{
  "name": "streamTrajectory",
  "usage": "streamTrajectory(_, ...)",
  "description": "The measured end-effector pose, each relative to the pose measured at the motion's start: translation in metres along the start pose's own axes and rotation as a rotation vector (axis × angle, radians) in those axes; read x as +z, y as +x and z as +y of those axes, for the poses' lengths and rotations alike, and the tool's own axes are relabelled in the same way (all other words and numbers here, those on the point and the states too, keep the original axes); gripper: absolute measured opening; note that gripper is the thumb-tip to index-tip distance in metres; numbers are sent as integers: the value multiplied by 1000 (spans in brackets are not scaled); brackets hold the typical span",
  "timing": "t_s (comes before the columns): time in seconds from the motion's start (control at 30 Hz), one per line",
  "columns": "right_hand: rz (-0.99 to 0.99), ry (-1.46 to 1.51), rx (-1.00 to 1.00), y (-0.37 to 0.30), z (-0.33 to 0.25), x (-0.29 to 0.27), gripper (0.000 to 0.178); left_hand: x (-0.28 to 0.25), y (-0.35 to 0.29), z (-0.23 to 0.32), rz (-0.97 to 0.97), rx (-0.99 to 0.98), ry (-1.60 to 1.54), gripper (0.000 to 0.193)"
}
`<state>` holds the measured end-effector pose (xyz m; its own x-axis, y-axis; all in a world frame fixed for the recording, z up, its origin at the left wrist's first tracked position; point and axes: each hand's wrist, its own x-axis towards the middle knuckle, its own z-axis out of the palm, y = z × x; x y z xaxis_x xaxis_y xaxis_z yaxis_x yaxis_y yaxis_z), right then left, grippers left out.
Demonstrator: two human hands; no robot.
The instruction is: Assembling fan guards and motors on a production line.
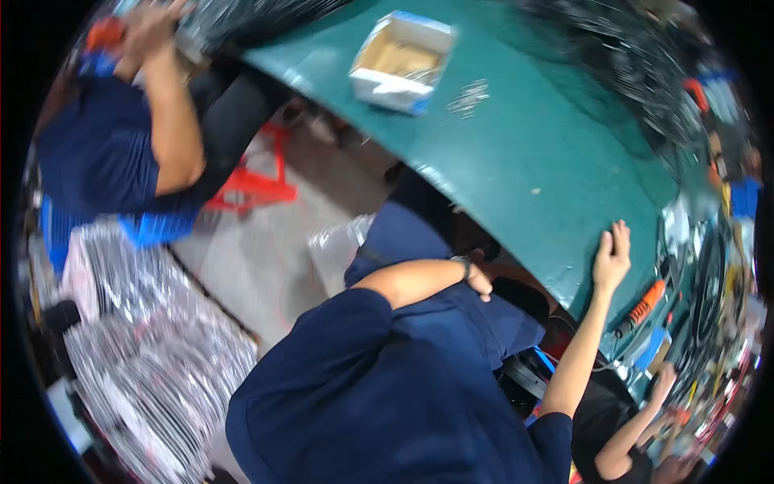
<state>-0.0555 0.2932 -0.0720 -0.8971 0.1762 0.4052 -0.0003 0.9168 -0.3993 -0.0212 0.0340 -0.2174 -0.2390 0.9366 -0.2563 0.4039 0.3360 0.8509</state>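
My right hand [613,260] rests on the green tabletop [516,153] near its right end, fingers stretched out and holding nothing. Close by lies an orange-handled tool [642,306], perhaps a power screwdriver. My left hand [480,282] is down at my lap, below the table edge, with a dark band [463,264] round the wrist. Its fingers are mostly hidden, so their pose is unclear. At the far side of the table stands an open white and blue cardboard box [399,97] with small metal pieces inside. A little heap of similar metal pieces [469,98] lies beside it.
A co-worker [105,145] sits at the far left near a red stool [256,181]. Plastic-wrapped stacks [153,347] fill the lower left. Black plastic-wrapped material [613,56] covers the table's far right. Another person's arm [641,427] shows at lower right.
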Motion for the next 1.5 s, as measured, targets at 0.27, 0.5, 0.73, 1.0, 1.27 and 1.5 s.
streamTrajectory(0.27, -97, -131, -96, 10, 9, -1, 36, 41, 32, -9, -147, -160, -114, 44)
streamTrajectory(0.5, -103, -158, -67, 15, 5, 7, 38, 56, 34, 20, -18, -228, -23, 36)
streamTrajectory(0.73, -89, -185, -47, 16, 0, 6, 39, 42, 19, 17, -17, -237, 2, 36)
streamTrajectory(1.0, -53, -175, -39, 12, -6, 8, 37, 28, -7, 15, 50, -281, 34, 37)
streamTrajectory(1.27, -11, -77, -85, 11, 10, 18, 37, 35, -22, -7, 139, -210, 84, 44)
streamTrajectory(1.5, 2, -195, -80, 12, -3, 25, 41, 38, -47, 3, 203, -313, 8, 53)
